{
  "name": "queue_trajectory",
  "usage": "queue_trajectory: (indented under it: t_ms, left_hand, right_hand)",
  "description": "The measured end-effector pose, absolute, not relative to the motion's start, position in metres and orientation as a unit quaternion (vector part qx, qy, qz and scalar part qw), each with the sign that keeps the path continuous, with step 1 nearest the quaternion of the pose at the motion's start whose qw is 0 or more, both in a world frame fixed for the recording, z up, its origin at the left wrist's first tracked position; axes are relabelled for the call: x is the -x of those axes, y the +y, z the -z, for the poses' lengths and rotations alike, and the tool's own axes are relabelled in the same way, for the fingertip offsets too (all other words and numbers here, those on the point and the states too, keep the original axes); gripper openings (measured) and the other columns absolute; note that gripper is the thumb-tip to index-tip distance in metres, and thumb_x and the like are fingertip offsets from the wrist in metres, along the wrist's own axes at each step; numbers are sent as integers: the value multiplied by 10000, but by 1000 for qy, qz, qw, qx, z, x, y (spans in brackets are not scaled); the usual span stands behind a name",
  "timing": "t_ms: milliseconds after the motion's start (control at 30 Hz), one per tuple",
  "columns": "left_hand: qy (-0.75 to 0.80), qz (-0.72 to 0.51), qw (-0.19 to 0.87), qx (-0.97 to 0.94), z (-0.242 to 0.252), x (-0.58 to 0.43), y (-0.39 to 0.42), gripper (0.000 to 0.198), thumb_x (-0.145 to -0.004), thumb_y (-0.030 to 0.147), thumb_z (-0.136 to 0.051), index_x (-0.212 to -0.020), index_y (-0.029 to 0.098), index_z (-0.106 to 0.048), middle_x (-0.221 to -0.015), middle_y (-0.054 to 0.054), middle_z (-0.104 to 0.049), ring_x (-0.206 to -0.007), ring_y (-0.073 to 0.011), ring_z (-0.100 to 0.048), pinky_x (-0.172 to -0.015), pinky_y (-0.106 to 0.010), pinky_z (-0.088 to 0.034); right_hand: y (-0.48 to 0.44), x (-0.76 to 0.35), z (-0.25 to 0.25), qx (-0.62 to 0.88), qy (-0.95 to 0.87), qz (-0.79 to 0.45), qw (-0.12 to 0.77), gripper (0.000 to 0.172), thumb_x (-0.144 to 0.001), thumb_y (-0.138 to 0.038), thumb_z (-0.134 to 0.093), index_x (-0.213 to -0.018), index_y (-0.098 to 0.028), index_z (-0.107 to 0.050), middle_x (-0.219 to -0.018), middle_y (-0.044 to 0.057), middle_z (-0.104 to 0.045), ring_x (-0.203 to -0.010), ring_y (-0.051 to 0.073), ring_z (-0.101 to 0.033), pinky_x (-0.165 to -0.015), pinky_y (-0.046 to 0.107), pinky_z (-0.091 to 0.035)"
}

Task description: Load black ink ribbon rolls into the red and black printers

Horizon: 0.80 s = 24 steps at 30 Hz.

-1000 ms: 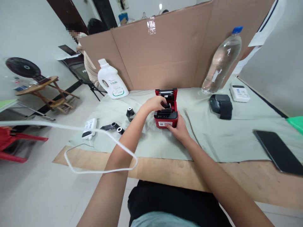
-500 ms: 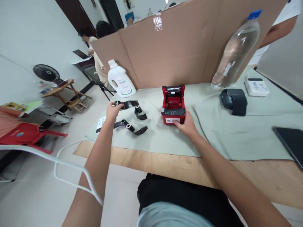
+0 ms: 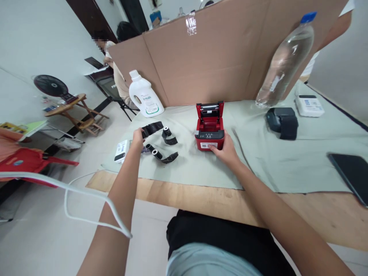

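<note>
My right hand [image 3: 223,147] is closed on the front right of a small red label printer [image 3: 209,143], its thumb on the white front sticker. The printer's lid is raised and its red bay shows. Over to the left, my left hand [image 3: 138,138] is closed at the end of a black tape roll's loose strip [image 3: 153,128]; the roll itself is hidden by the hand. Beside that strip lie another black roll [image 3: 166,131] with a loose tail, a roll with a white core [image 3: 155,153] and a dark roll [image 3: 149,147].
A white jug [image 3: 148,100] and a cardboard panel [image 3: 207,65] stand behind. To the right are a large water bottle [image 3: 283,63], a black device [image 3: 283,122], a white box [image 3: 309,106] and a phone [image 3: 349,174]. Another white box [image 3: 122,150] lies left. A white cable [image 3: 94,191] hangs at left.
My left hand has moved slightly lower, and the roll that showed in its fingers is now hidden. My right hand stays on the printer. The view has shifted a little.
</note>
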State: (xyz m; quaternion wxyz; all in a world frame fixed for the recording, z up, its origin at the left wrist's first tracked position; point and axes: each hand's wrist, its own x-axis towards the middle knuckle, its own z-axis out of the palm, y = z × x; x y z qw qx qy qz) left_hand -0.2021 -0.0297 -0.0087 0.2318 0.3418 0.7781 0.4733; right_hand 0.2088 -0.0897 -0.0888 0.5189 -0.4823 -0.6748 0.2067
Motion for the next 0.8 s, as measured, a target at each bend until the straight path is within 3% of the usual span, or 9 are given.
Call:
queue_trajectory:
  t_ms: [133,267,433,600,800]
  left_hand:
    - [749,-500,231,-367,10,202,-31,173,-700,253,-655,-830,187,-561,-763,2,-601,-753,-171,-587,-675,-263,-460]
    - [760,-460,202,-413,12,204,-32,372,-619,225,-794,-910,165,-571,-748,32,-587,-728,-152,-585,-686,-257,-469]
    - [800,-376,162,-439,22,209,-24,509,-653,311,-841,-1046,168,-552,-793,34,-585,-736,-161,-612,-716,-285,-518]
    - [818,-309,124,-470,30,205,-14,541,-656,314,-859,-1089,171,-567,-920,-22,-668,-896,-212,-666,-829,-325,-532]
    - [818,-306,146,-465,35,197,-12,495,-690,324,-830,-1090,169,-585,-1059,-67,-691,-890,-199,-679,-751,-291,-548]
  right_hand:
    - [-91,-209,88,482,-675,-213,516,810,-774,-449,-802,-1460,-229,-434,-1348,157,-607,-1253,382,-567,-1064,584,-467]
    - [-90,-209,90,486,-675,-207,515,795,-777,-468,-797,-1451,-235,-444,-1343,158,-606,-1254,392,-560,-1059,604,-462]
    - [-89,-208,90,487,-670,-208,520,804,-757,-462,-816,-1438,-231,-457,-1332,153,-618,-1239,389,-572,-1047,595,-474]
    - [-93,-208,85,465,-668,-233,533,730,-785,-431,-794,-1417,-255,-472,-1396,137,-598,-1288,376,-561,-1076,594,-466]
    - [-96,-208,82,477,-660,-238,530,721,-773,-408,-809,-1397,-253,-484,-1384,133,-608,-1287,377,-565,-1078,600,-465]
